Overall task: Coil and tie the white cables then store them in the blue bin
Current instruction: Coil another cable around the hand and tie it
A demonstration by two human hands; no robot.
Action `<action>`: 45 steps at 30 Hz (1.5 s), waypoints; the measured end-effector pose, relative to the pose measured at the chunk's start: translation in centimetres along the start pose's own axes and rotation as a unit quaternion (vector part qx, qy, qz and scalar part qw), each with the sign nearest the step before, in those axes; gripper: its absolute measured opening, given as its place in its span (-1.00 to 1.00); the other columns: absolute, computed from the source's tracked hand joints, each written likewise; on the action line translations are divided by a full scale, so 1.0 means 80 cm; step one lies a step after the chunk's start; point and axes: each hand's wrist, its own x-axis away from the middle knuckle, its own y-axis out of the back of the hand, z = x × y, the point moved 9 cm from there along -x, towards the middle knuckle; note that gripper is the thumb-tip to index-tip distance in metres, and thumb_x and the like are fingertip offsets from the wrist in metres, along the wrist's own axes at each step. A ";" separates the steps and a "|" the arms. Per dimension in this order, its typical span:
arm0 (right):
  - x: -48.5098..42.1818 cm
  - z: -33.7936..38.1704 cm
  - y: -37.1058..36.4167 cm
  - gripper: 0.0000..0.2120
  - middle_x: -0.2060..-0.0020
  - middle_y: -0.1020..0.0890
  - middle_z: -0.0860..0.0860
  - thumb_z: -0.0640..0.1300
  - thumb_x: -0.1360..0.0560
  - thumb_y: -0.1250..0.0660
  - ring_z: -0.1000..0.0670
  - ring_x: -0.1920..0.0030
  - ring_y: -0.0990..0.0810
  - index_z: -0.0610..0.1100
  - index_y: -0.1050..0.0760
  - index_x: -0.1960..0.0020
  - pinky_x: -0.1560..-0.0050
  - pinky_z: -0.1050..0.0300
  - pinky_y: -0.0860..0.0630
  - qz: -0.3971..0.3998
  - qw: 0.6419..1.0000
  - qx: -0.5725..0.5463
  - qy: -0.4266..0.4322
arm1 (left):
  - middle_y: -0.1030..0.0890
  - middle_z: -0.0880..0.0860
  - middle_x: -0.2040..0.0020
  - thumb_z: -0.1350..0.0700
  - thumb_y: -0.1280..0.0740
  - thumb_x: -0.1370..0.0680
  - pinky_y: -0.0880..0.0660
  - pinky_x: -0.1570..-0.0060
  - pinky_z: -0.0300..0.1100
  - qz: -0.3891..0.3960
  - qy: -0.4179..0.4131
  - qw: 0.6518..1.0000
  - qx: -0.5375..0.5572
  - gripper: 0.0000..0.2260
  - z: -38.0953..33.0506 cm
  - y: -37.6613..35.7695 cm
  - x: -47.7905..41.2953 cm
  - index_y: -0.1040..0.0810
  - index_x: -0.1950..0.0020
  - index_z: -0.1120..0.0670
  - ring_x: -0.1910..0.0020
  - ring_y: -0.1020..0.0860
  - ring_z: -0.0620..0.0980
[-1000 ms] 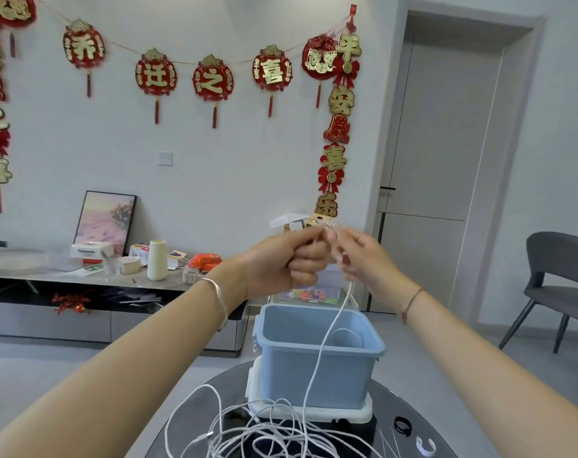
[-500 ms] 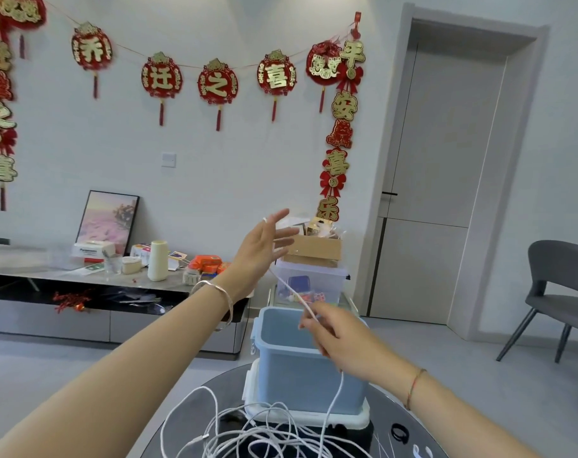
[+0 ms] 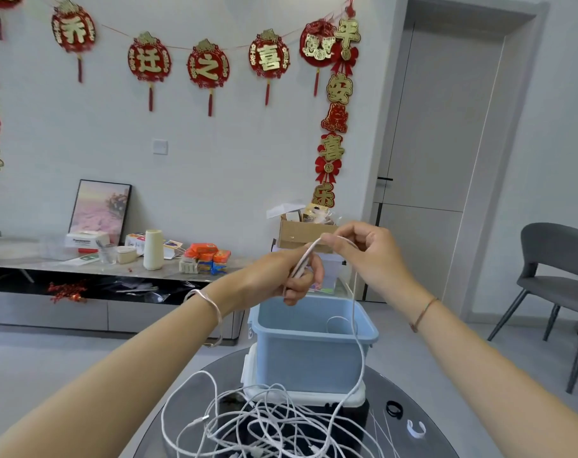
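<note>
— What are the fingers doing?
— The left hand [image 3: 281, 276] is curled round a few folded strands of a cable [image 3: 301, 261]. The right hand [image 3: 370, 256] pinches the same cable between thumb and forefinger, just above the left. Both are raised over the bin [image 3: 310, 355].
— And the rest of the cable?
— It drops from the right hand, passes the bin's right side and joins the tangle [image 3: 264, 424] of white cables on the table [image 3: 230, 365]. A white loop shows inside the bin.
— What is the table like?
— Round, dark and glossy. The bin stands on a white lid [image 3: 357, 396] at the far side. A black ring [image 3: 394, 408] and a white ring [image 3: 416, 428] lie to the right.
— And the room?
— There is a pale wall hung with red-and-gold ornaments [image 3: 208, 66]. A low sideboard [image 3: 83, 269] crowded with small things is on the left. A grey door [image 3: 439, 127] and a grey chair [image 3: 558, 259] are on the right.
</note>
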 end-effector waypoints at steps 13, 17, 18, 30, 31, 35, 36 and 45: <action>0.030 -0.081 -0.080 -0.70 0.47 -0.43 0.03 -0.09 -0.66 -0.04 0.09 0.54 -0.35 -0.13 -0.54 -0.10 0.42 0.22 -0.40 0.117 0.963 -0.120 -0.209 | -0.52 -0.06 0.47 0.00 -0.02 -0.67 -0.53 0.42 -0.31 -0.138 -0.140 0.917 0.346 -0.67 -0.053 0.047 -0.013 -0.43 0.15 0.11 0.48 -0.56 -0.14; 0.063 -0.083 -0.110 -0.67 0.50 -0.41 0.01 -0.11 -0.66 -0.01 0.09 0.56 -0.29 -0.16 -0.54 -0.09 0.51 0.24 -0.34 0.219 0.952 -0.025 -0.213 | -0.69 -0.02 0.11 -0.04 0.04 -0.68 -0.59 0.19 -0.27 -0.241 -0.167 0.923 0.250 -0.61 -0.053 0.097 -0.018 -0.52 -0.06 0.11 0.14 -0.68 -0.05; 0.065 -0.078 -0.108 -0.66 0.51 -0.39 0.03 -0.08 -0.66 -0.03 0.09 0.55 -0.29 -0.17 -0.56 -0.04 0.50 0.24 -0.32 0.216 0.956 -0.003 -0.196 | -0.69 -0.03 0.07 -0.06 0.05 -0.68 -0.58 0.18 -0.28 -0.267 -0.162 0.932 0.186 -0.59 -0.050 0.107 -0.017 -0.53 -0.08 0.08 0.12 -0.68 -0.06; 0.038 0.033 -0.044 -0.79 0.51 -0.43 0.12 0.08 -0.53 -0.29 0.13 0.40 -0.40 0.00 -0.62 0.13 0.42 0.28 -0.23 0.084 0.948 0.285 0.109 | -0.66 0.01 0.36 -0.05 0.03 -0.67 -0.57 0.27 -0.22 -0.194 -0.067 0.962 -0.183 -0.60 -0.009 0.062 -0.009 -0.55 -0.15 0.09 0.42 -0.61 -0.06; 0.035 0.037 -0.036 -0.79 0.52 -0.43 0.13 0.08 -0.50 -0.32 0.12 0.42 -0.40 -0.01 -0.62 0.17 0.42 0.29 -0.23 0.062 0.953 0.272 0.117 | -0.61 -0.03 0.44 -0.05 0.04 -0.68 -0.53 0.30 -0.23 -0.177 -0.066 0.963 -0.194 -0.60 -0.012 0.051 -0.007 -0.57 -0.03 0.03 0.48 -0.55 -0.09; 0.016 0.031 0.007 -0.80 0.53 -0.46 0.12 0.03 -0.37 -0.48 0.13 0.48 -0.35 -0.08 -0.58 0.29 0.41 0.26 -0.31 -0.041 0.985 0.145 0.084 | -0.27 -0.05 0.54 -0.06 0.05 -0.68 -0.24 0.47 -0.31 -0.099 -0.065 0.985 -0.123 -0.48 -0.018 0.022 0.000 -0.63 0.23 -0.02 0.53 -0.20 -0.11; 0.012 0.028 0.012 -0.78 0.52 -0.47 0.09 0.00 -0.36 -0.50 0.14 0.47 -0.36 -0.12 -0.56 0.30 0.41 0.29 -0.31 -0.053 0.988 0.125 0.073 | -0.19 -0.03 0.50 -0.07 0.06 -0.68 -0.19 0.50 -0.33 -0.076 -0.065 0.991 -0.091 -0.49 -0.019 0.016 -0.001 -0.62 0.16 0.05 0.52 -0.14 -0.10; 0.007 -0.004 -0.002 -0.90 0.38 -0.60 0.17 -0.18 -0.52 -0.29 0.24 0.38 -0.53 -0.15 -0.58 0.10 0.31 0.44 -0.41 -0.024 0.995 -0.101 0.009 | -0.10 -0.10 0.55 -0.09 -0.05 -0.60 -0.07 0.59 -0.34 0.068 -0.069 0.980 0.173 -0.62 -0.048 -0.023 0.002 -0.36 0.35 0.05 0.59 -0.03 -0.15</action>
